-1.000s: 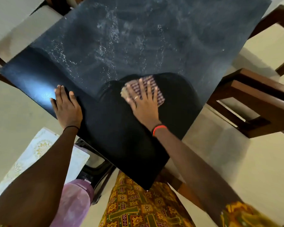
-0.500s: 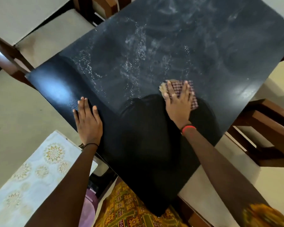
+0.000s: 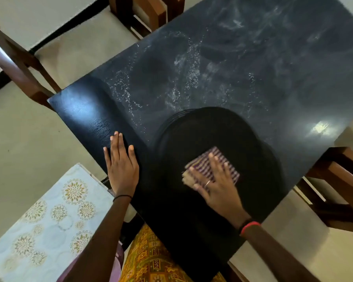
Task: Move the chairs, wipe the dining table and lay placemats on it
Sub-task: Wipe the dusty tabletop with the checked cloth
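The right grip (image 3: 218, 186) is released, fingers spread flat and bearing down on the folded checked cloth (image 3: 231, 170) rather than clenched round it. The cloth lies on the dark counter (image 3: 253, 68), near its edge on the person's side. With nothing pinching it, a quick stroke could let the cloth bunch up or slide out from under the palm.

Around the cloth sits a darker rounded patch. It may be damp wiped surface or only the person's shadow, I can't say which. Beyond the grip, pale streaks (image 3: 183, 88) cover most of the far counter, so plenty is left to do, and a loaded cloth might smear them rather than lift them.

To the left, the left grip (image 3: 121, 167) rests flat and released on the counter, bracing. Below it lies a floral mat (image 3: 45, 220), where grit swept off that edge could land.
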